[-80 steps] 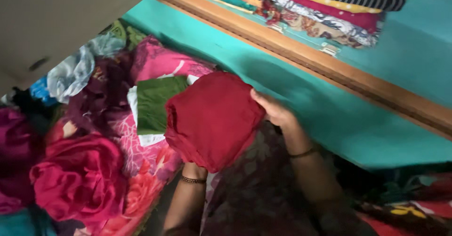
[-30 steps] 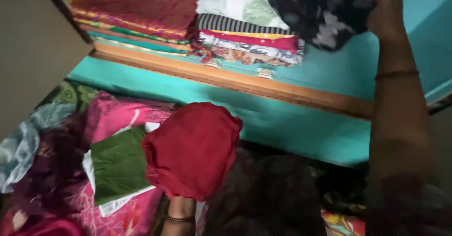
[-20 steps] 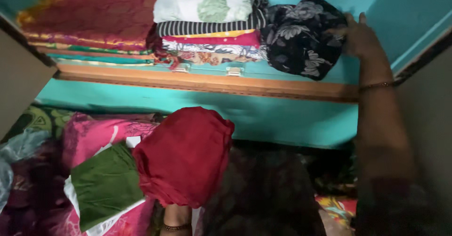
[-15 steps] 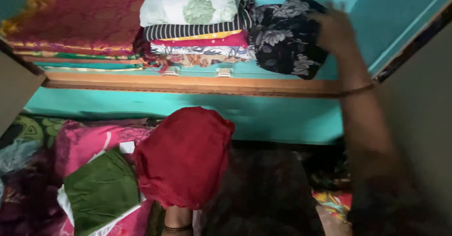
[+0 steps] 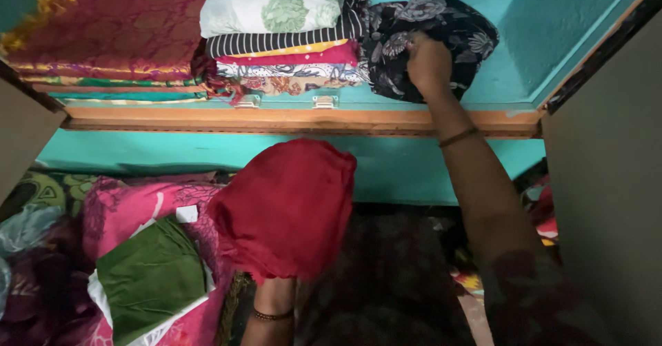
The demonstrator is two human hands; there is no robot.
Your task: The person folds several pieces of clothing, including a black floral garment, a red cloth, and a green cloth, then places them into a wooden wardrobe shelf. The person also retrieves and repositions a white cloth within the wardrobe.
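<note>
A folded red cloth (image 5: 286, 211) sits draped over the raised left hand, hiding it, at centre frame. At two o'clock, the right hand (image 5: 427, 62) presses closed fingers into a black floral bundle (image 5: 441, 28) on the shelf (image 5: 303, 120), just beside stacked folded fabrics (image 5: 283, 42). A green cloth (image 5: 148, 277) lies at eight o'clock.

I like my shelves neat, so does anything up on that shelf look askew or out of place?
Yes. The black floral bundle under the right hand is bunched and tilted, not folded flat like the stack of folded cloths beside it. It leans against that stack. The left hand, hidden under it, holds up a folded red cloth.
</note>
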